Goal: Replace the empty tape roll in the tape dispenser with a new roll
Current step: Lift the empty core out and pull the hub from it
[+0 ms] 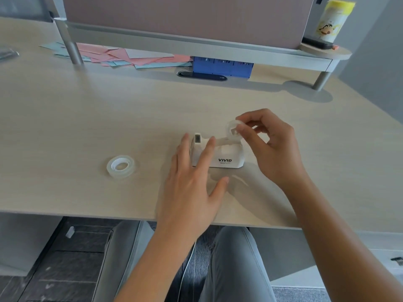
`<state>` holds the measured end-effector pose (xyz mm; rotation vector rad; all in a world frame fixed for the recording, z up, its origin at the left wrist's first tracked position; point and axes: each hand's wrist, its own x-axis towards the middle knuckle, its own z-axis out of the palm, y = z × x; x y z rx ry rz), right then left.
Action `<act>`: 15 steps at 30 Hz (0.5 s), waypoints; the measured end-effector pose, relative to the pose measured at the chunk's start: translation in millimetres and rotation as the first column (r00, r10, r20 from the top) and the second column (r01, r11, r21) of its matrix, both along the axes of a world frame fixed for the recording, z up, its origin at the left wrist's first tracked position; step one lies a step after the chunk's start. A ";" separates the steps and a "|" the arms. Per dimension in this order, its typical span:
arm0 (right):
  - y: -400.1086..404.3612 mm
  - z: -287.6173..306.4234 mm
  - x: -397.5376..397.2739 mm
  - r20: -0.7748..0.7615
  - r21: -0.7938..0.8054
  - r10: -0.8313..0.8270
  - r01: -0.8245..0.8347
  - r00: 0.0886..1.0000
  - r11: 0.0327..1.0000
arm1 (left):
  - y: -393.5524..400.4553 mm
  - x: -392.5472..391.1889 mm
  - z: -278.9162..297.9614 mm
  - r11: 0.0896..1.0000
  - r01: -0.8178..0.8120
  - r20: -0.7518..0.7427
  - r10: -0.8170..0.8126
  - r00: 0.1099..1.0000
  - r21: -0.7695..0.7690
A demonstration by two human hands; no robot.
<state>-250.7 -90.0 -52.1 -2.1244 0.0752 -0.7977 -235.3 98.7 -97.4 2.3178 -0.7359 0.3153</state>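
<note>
A white tape dispenser (226,159) marked VIVID stands in the middle of the desk. My left hand (192,184) rests on its left end, fingers spread over the cutter side. My right hand (270,144) pinches a nearly empty clear tape ring (232,128) just above the dispenser's right end. A thin strip of tape runs from the ring toward the cutter. A full roll of clear tape (120,166) lies flat on the desk to the left, apart from both hands.
The pale wooden desk (87,127) has a raised shelf (196,46) at the back. Pink and blue paper sheets (130,56) and a blue box (222,66) lie under it. A yellow-lidded canister (333,20) stands on the shelf's right end.
</note>
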 end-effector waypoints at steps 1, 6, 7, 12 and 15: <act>1.9 3.5 -2.5 0.008 0.038 -0.001 0.001 1.000 0.999 | 1.1 -0.6 2.0 0.997 -0.013 -0.003 0.013 1.000 -0.080; 21.8 11.3 -23.9 -0.048 0.355 0.033 -0.014 0.998 0.935 | 3.4 -10.4 14.7 0.832 -0.034 0.011 0.048 0.999 -0.554; 27.5 10.5 -29.0 -0.069 0.410 0.043 -0.011 0.997 0.912 | 3.1 -12.6 19.5 0.785 -0.045 -0.066 0.005 0.998 -0.618; 53.1 3.4 -48.1 -0.135 0.597 0.142 -0.034 0.981 0.801 | 6.4 -20.5 31.3 0.650 -0.177 -0.447 -0.275 0.851 -0.739; 63.1 0.3 -55.6 -0.150 0.611 0.156 -0.032 0.976 0.791 | 12.9 -25.6 26.7 0.581 -0.237 -0.493 -0.332 0.804 -0.778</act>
